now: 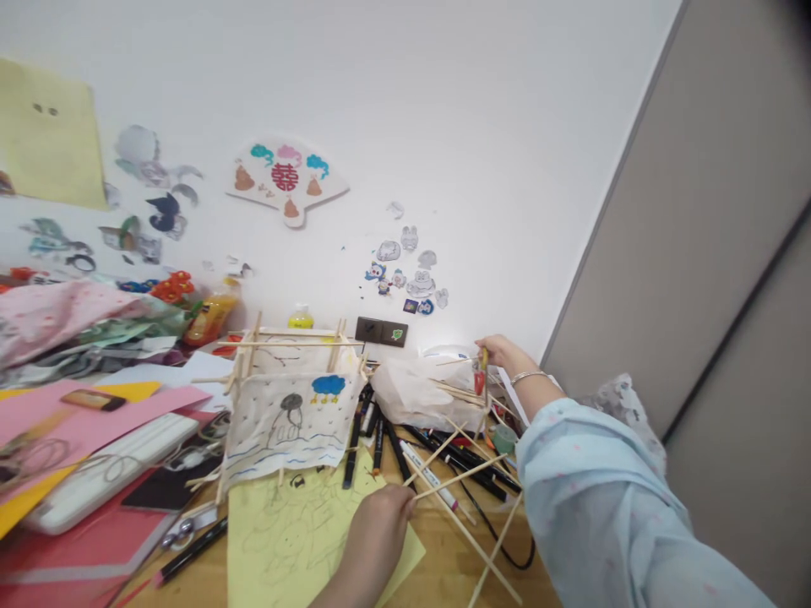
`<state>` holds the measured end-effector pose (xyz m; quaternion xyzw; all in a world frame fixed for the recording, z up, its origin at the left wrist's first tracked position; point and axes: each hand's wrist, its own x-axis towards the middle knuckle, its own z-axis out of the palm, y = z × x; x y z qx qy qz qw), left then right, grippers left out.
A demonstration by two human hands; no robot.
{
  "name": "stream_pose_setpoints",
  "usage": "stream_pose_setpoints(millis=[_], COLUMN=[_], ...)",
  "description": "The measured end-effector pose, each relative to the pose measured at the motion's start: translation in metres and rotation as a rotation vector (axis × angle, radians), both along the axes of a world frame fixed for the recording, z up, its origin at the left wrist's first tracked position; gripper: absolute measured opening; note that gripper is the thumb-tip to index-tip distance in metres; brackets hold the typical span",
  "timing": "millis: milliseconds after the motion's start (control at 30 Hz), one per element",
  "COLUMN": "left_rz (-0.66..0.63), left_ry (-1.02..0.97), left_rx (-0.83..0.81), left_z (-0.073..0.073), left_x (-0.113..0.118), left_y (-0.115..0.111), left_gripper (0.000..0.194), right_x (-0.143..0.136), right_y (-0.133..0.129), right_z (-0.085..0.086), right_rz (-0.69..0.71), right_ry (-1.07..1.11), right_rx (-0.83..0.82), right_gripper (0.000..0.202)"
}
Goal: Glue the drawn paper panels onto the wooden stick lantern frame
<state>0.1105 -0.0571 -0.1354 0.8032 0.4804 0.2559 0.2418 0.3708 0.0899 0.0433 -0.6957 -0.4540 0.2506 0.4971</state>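
My left hand [380, 523] is closed around the end of a thin wooden stick [462, 477], low over the yellow drawing sheet [272, 540]. Other sticks cross just beyond my fingers. Farther back on the right, my right hand [503, 350] pinches a small yellow-and-red tool [481, 371] pointing downward; its exact kind is unclear. Beneath that hand lie more sticks and a crumpled whitish bag [411, 393]. Left of centre stands a stick frame [297, 344] with a drawn-on white sheet [291, 426] hung on its front.
Several markers [380, 439] lie scattered mid-table, with a black cable [523, 557] at the right. Coloured papers [114, 397], a long white box-like object [114, 473] and heaped cloth [76, 317] crowd the left. Bottles [212, 312] stand near the wall, which bears stickers and a fan-shaped decoration [285, 181].
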Motion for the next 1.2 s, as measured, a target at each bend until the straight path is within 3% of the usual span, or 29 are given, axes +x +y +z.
stream_pose_setpoints(millis=[233,333,400,533,667,800,933,1067,1200], left_rz=[0.010,-0.007,-0.021,-0.057,-0.116,-0.187,-0.168,-0.078,-0.043], left_ry=[-0.150,-0.270,-0.372,-0.563,-0.887,-1.240,-1.414,-1.463,-1.470], left_rx=[-0.062,-0.076,-0.112,-0.228,-0.398,-0.691,-0.767,-0.726,-0.660], left_z=[0.000,0.002,0.004,0.016,0.037,0.051,0.045,0.037,0.039], left_x=[-0.003,-0.007,-0.010,-0.016,-0.009,0.013,0.036,0.048,0.054], left_y=[-0.002,0.001,0.006,0.018,0.025,0.020,0.016,0.020,0.023], left_gripper=[0.027,0.025,0.027,0.042,0.055,0.047,0.041,0.042,0.042], right_x=[0.003,-0.001,-0.003,-0.005,-0.025,-0.053,-0.062,-0.056,-0.054], right_y=[-0.021,-0.050,-0.076,-0.133,-0.168,-0.167,-0.153,-0.146,-0.143], right_z=[0.041,0.045,0.040,0.009,-0.041,-0.094,-0.134,-0.157,-0.166], right_rz=[-0.009,0.024,0.036,0.141,0.125,0.124,0.219,0.245,0.264], right_ry=[0.239,0.310,0.353,0.574,0.955,1.199,1.304,1.394,1.453], right_rx=[0.313,0.542,0.682,0.882,0.836,0.695,0.615,0.544,0.408], right_gripper=[0.021,0.010,0.013,0.022,0.022,0.026,0.028,0.019,0.013])
